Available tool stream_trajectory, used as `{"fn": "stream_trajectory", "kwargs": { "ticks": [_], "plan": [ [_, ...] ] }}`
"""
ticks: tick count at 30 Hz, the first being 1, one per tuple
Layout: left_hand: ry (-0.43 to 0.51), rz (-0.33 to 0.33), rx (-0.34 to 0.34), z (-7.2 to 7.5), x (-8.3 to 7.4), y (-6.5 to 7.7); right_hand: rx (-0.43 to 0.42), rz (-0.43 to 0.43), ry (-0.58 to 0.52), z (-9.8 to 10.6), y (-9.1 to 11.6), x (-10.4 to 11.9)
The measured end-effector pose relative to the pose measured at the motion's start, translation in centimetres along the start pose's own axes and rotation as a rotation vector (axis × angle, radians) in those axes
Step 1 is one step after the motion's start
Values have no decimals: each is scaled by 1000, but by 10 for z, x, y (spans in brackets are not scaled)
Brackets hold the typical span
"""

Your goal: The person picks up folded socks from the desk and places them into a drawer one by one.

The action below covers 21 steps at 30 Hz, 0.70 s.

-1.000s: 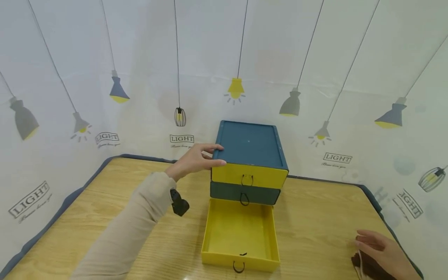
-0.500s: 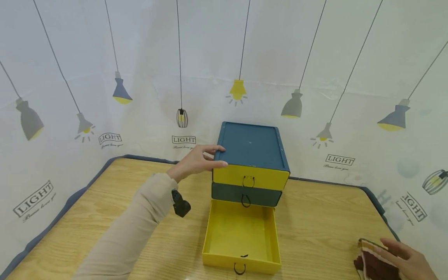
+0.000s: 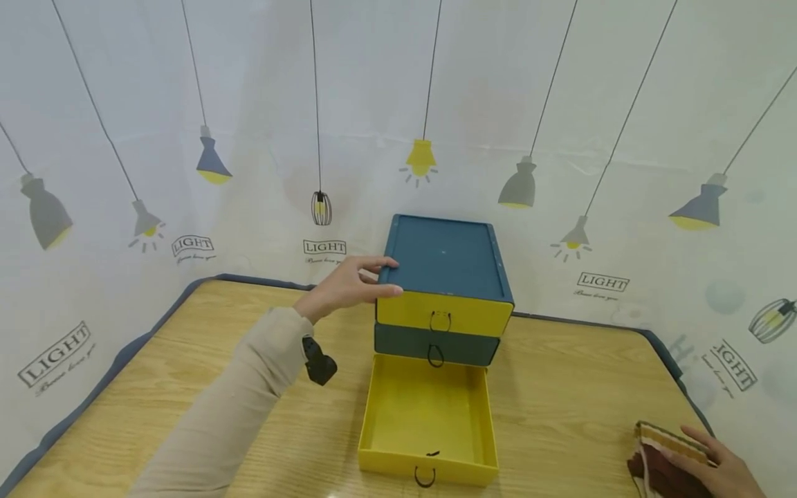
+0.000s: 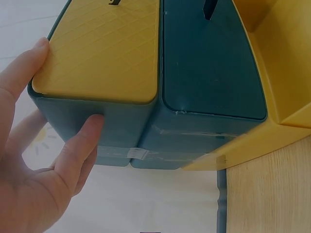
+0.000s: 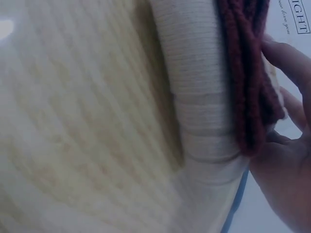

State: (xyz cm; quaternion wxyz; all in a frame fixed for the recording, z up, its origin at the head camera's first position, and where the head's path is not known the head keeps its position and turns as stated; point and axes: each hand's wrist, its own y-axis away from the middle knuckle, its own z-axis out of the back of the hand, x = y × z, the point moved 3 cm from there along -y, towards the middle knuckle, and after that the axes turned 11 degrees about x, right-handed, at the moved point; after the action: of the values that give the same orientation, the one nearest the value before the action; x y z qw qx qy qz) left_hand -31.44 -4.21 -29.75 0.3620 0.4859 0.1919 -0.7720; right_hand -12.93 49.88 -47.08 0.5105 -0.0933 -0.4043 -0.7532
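At the front left upper corner of a blue and yellow drawer unit (image 3: 442, 256), my left hand (image 3: 342, 285) grips the casing. Its thumb lies at the front top edge, and fingers press the teal side panel in the left wrist view. The bottom yellow drawer (image 3: 429, 408) is pulled out toward me; the two drawers above are closed. At the lower right, my right hand (image 3: 716, 467) holds a folded striped knit cloth (image 3: 669, 470) in maroon, tan and cream. Close up, the right wrist view has its maroon knit part (image 5: 248, 97) beside the fingers.
The wooden table (image 3: 560, 394) surrounds the unit, bordered by a dark blue edge. Behind it hangs a white backdrop (image 3: 349, 124) printed with lamps. The drawers have black loop pulls, one on the open drawer's front (image 3: 398, 460).
My right hand has turned and shifted slightly down and right, so more of the striped cloth shows. My left hand stays on the unit's corner; the drawers have not moved.
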Motion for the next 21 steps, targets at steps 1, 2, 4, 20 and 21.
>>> {"fn": "stream_trajectory", "kwargs": {
  "ticks": [1, 2, 4, 20, 21],
  "plan": [
    [-3, 0, -1, 0, 0, 0, 4, -1, -2, 0, 0, -1],
    [-2, 1, -2, 1, 0, 0, 6, -4, -3, 0, 0, -3],
    [-10, 3, -2, 1, 0, -1, 13, -15, -8, -1, 0, -4],
    [4, 3, -1, 1, 0, 0, -57, -90, -31, -8, 0, -4],
    [3, 4, -3, 1, 0, 0, -64, -92, -34, -9, 0, -4]
  ]
}}
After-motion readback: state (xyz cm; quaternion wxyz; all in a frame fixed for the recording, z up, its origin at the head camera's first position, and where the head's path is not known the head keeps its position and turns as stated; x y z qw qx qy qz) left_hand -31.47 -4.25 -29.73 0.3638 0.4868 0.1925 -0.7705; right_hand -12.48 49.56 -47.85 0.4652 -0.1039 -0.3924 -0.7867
